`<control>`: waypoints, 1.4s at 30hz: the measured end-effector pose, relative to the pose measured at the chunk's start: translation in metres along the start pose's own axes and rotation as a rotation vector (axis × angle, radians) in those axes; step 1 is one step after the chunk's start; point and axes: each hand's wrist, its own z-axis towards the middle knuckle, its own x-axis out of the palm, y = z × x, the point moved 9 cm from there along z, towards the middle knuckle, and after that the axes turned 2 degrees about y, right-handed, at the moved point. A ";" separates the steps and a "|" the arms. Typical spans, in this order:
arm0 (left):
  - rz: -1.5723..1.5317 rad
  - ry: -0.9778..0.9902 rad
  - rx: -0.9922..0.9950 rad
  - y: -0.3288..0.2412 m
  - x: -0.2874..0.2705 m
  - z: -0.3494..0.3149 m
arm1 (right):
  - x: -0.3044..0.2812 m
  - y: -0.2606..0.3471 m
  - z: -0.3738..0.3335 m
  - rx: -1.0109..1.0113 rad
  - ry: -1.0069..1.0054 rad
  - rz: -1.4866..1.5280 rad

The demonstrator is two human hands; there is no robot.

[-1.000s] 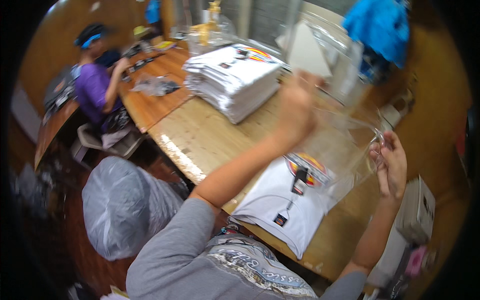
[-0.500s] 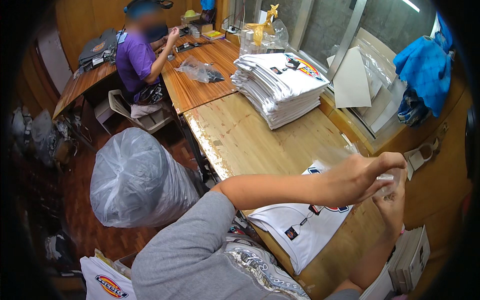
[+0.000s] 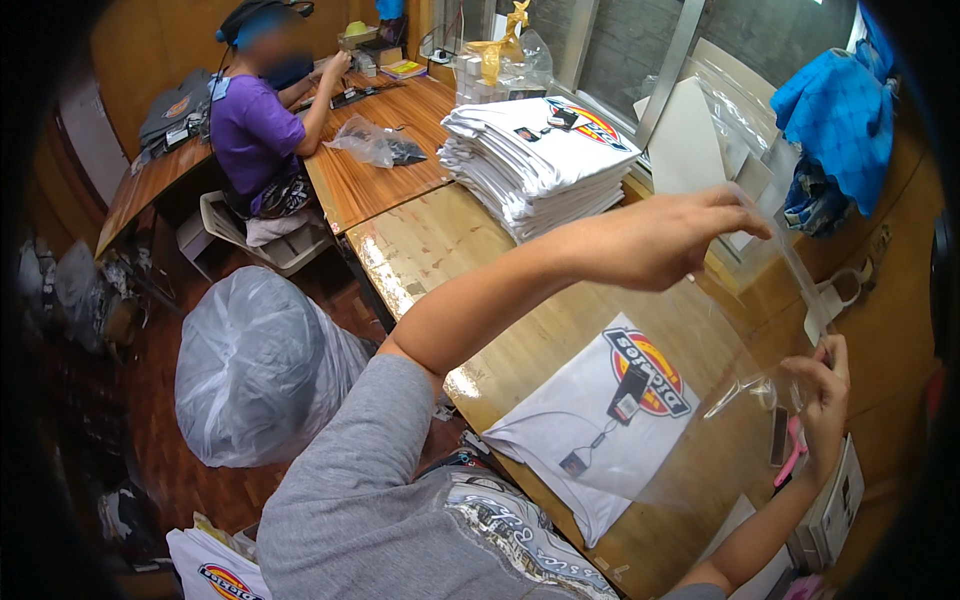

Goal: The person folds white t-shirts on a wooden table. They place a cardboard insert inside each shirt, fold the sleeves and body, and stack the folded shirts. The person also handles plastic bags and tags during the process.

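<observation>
A clear plastic bag [image 3: 745, 345] is stretched open between my two hands above the table. My left hand [image 3: 665, 240] grips its upper edge, with the fingers bent over the film. At the bag's other corner, nearer to me, my right hand [image 3: 825, 395] pinches the edge. Below them lies a folded white T-shirt [image 3: 545, 430] with a colourful printed logo. A black hang tag [image 3: 628, 392] rests on the print, and a smaller dark tag [image 3: 575, 463] hangs from its cord. Part of the bag overlaps the shirt's right side.
A tall stack of folded white shirts [image 3: 540, 185] stands by the window. A pink-handled tool [image 3: 795, 450] lies by my right forearm. Left of the table is a big stuffed plastic sack [image 3: 260, 370]. A co-worker in purple [image 3: 255, 130] sits at the far table.
My hands have moved apart, the left up and away, the right down toward me. The bunched plastic bag has spread out between them, and more of the shirt shows.
</observation>
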 end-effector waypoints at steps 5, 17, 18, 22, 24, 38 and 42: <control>0.205 -0.351 -0.028 0.071 -0.027 0.031 | 0.021 -0.057 0.020 0.149 0.092 -0.366; 0.119 -0.790 -0.019 0.124 0.035 -0.017 | 0.011 -0.113 -0.071 -0.109 -0.985 -0.430; 0.090 -0.736 -0.199 0.174 0.061 -0.031 | 0.034 -0.151 -0.078 0.162 -0.925 -0.247; -0.049 -0.347 -0.835 0.305 0.152 -0.100 | 0.148 -0.233 -0.106 0.574 -0.586 -0.304; 0.025 -0.276 -0.955 0.339 0.180 -0.124 | 0.185 -0.265 -0.124 0.694 -0.493 -0.157; -0.353 -0.212 -1.143 0.389 0.217 -0.162 | 0.261 -0.347 -0.176 1.093 -0.280 0.897; -0.142 -0.289 -1.077 0.410 0.196 -0.181 | 0.255 -0.328 -0.147 1.004 -0.293 0.767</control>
